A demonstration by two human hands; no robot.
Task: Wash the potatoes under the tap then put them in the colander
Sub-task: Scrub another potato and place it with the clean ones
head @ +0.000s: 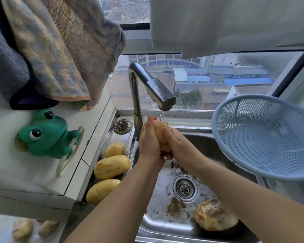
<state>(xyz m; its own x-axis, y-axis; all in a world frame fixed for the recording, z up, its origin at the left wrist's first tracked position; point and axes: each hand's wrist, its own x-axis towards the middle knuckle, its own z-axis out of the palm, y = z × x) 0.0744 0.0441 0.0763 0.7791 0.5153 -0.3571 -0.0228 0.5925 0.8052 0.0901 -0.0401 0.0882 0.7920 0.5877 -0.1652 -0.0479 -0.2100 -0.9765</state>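
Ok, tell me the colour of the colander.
The colander is pale blue, clearest in the head view.

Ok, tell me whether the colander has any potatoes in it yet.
Empty: the blue colander shows only bare mesh. The left hand and right hand hold one potato under the tap.

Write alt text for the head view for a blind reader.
The left hand and right hand hold a potato under the running tap over a sink. An empty blue colander stands at right; three potatoes lie at left.
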